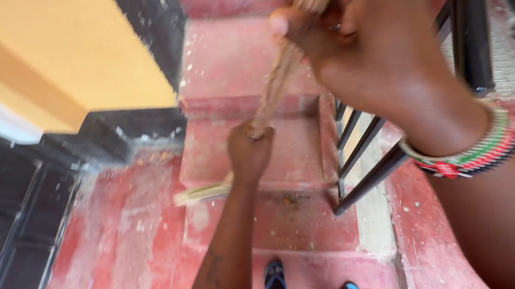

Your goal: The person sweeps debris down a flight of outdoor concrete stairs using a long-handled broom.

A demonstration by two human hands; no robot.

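Both sets of fingers wrap tight around the bundled straw-coloured stick broom (285,62): the right hand (370,40) high at one o'clock, the left hand (248,153) lower at centre. Its bristle end lies at nine o'clock on the dusty red concrete steps (235,57), apparently mid-sweep; the next stroke calls for dragging debris downward.
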